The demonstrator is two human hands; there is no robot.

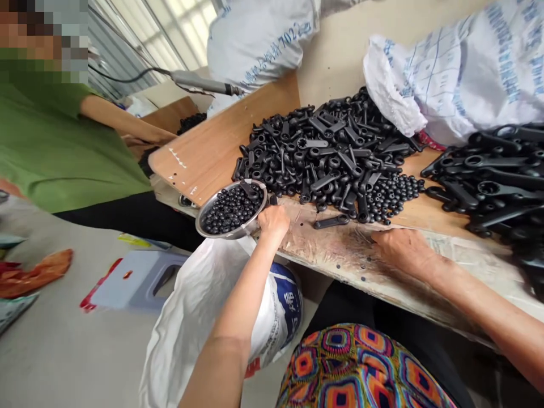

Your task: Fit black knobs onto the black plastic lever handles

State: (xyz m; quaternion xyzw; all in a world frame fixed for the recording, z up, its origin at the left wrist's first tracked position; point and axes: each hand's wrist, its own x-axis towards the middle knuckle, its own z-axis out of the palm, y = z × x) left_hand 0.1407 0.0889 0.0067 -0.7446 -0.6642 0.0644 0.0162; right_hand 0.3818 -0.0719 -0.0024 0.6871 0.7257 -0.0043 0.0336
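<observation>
My left hand (273,222) is closed beside the right rim of a metal bowl (203,228). The dark end of a black plastic part (273,200) shows just above its fingers. Small black balls (229,212) fill the bowl, with one black lever-like handle (250,190) lying on top. On the table's front strip, my right hand (403,249) rests with curled fingers; what they hold, if anything, is hidden. Just beyond it lie a single black handle (331,221) and a cluster of loose black balls (389,195), next to a large heap of black handles (314,144).
A white woven sack (187,306) gapes below the bowl. More black handles (480,175) lie at right, under a printed sack (467,73). A wooden divider board (204,153) separates a co-worker in a green shirt (72,147). A grey stool (136,280) stands on the floor.
</observation>
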